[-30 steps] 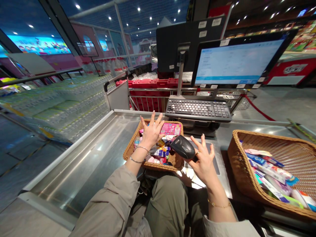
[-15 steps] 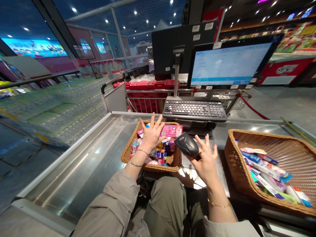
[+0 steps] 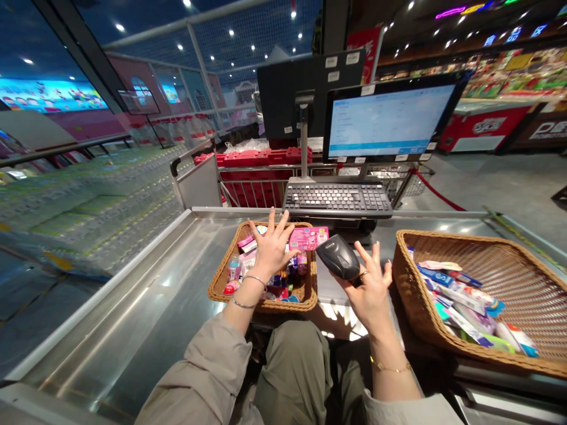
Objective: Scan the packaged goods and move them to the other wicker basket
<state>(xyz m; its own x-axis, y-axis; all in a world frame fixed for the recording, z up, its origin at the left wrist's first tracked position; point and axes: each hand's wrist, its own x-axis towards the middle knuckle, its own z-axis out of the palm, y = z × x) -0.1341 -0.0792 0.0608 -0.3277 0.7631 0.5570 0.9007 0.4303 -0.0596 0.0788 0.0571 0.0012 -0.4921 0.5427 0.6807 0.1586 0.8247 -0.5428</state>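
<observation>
My left hand is over the left wicker basket, fingers fanned and thumb to the right. A flat pink box sits between its thumb and fingers, held above the basket; the exact contact is hidden behind the hand. My right hand grips a black barcode scanner, its head tilted up and left toward the box, a short gap apart. Beneath my left hand the basket holds mixed small packages, with a small clear bottle at its left side.
A larger wicker basket with several tubes and packets stands at the right. Behind are a keyboard and a lit monitor. The metal counter has a raised edge on the left; stacked bottle packs stand beyond it.
The view has turned slightly right, so baskets and screens sit further left. The pink box stayed with my left hand and now overhangs the basket's right rim. The scanner has tilted slightly.
</observation>
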